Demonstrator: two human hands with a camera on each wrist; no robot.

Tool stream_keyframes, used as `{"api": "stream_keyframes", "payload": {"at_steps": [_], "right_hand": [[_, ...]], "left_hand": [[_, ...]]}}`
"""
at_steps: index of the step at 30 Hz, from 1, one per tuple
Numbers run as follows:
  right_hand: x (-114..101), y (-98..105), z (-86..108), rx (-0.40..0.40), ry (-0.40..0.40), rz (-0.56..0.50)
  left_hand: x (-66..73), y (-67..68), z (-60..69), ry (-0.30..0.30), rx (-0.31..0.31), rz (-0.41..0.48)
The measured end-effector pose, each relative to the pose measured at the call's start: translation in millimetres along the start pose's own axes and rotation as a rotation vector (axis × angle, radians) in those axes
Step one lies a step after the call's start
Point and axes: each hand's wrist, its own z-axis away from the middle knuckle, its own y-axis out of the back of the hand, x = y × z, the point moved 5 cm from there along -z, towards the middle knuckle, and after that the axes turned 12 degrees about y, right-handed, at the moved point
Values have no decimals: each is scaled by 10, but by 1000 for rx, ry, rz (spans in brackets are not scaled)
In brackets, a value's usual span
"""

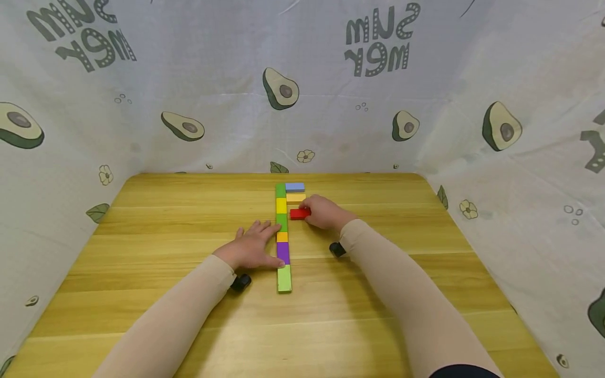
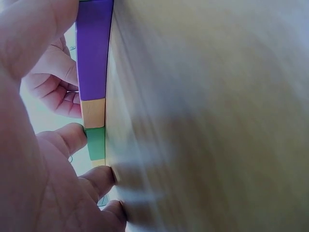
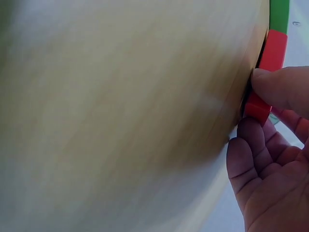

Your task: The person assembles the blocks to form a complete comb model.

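A column of coloured blocks runs away from me on the table, with a light green block [image 1: 284, 279] nearest and a purple block [image 1: 282, 253] behind it. My left hand [image 1: 250, 247] lies spread at the column's left side, its fingertips touching the blocks. My right hand [image 1: 326, 212] pinches a red block [image 1: 299, 214] between thumb and fingers, just right of the column's green block [image 1: 282, 221]. Beyond the red block, a yellow-orange block [image 1: 296, 198] and a blue block [image 1: 295, 187] extend rightward from the column. The right wrist view shows the thumb on the red block [image 3: 274, 48].
The wooden table [image 1: 189, 199] has a patterned cloth [image 1: 227, 79] hanging behind it and at its sides. Black wrist cameras, one on the left wrist [image 1: 241, 283] and one on the right [image 1: 337, 249], sit under the sleeves.
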Motion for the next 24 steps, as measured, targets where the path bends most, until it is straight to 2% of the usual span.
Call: {"api": "stream_keyframes", "payload": {"at_steps": [13, 24], "right_hand": [[-25, -22, -60, -6, 24, -9], [-41, -26, -61, -8, 3, -19]], "left_hand": [[6, 3, 5, 0, 2, -3], [-3, -4, 7, 3, 3, -11]]}}
